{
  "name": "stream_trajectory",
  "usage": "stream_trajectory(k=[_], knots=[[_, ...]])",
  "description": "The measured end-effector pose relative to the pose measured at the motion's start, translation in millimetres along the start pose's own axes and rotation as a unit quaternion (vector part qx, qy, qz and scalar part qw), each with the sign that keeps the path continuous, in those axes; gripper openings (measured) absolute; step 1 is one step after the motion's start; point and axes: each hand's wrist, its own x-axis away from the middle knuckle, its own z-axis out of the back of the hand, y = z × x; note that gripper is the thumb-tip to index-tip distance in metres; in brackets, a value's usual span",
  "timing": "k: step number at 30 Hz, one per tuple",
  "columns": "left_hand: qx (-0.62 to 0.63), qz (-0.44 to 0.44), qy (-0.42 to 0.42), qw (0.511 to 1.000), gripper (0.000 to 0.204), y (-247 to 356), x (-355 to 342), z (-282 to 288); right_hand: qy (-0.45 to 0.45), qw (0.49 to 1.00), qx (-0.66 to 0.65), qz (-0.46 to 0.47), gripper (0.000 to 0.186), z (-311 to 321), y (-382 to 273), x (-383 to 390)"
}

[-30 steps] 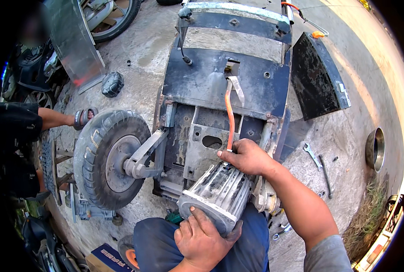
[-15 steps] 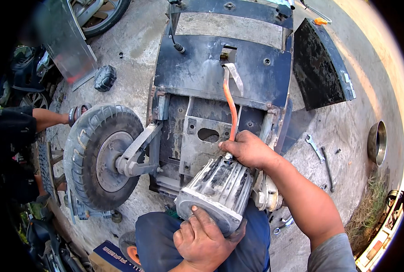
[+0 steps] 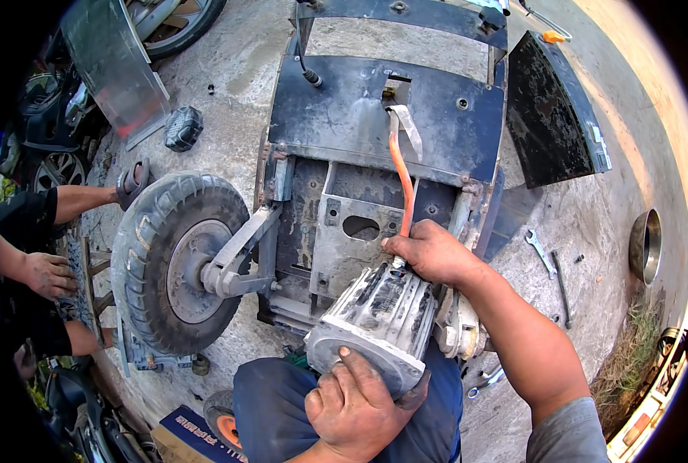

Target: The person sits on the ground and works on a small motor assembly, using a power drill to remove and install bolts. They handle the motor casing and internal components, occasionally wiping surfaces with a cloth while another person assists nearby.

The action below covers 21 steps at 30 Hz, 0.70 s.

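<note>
A grey, finned electric motor [image 3: 386, 305] rests tilted over my lap, its flat square end toward me. My left hand [image 3: 359, 409] cradles that end, fingers against the round face and thumb around the lower right corner. At the far end my right hand [image 3: 436, 255] closes around the lower part of an orange cable [image 3: 400, 170], just above the metal fitting where it enters the motor. The cable runs up to an opening in the dark metal frame [image 3: 305, 108], and a pale strip of wrapping [image 3: 409, 131] hangs by its upper end.
A treaded wheel [image 3: 182, 266] on a metal arm stands left of the frame. Beyond it, another person's hand [image 3: 49, 275] rests on a dark strip. On the right lie a wrench [image 3: 541, 253], a dark rod [image 3: 563, 289], a black panel [image 3: 552, 116] and a metal ring [image 3: 645, 245].
The other person's hand has come into view at the left. The whole view has shifted slightly; my hands keep their places on the motor and cable.
</note>
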Motion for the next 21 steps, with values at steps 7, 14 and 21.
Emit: stream_trajectory(k=[7,14,21], knots=[[0.002,-0.004,0.005,1.000,0.099,2,0,0,-0.007,1.000,0.005,-0.010,0.046,1,-1,0],[-0.017,-0.012,0.010,1.000,0.098,6,-3,0,0.007,0.999,0.031,0.008,0.051,3,1,0],[-0.023,-0.016,0.032,0.999,0.096,9,-6,1,-0.020,0.998,0.050,-0.022,0.049,7,-10,5]])
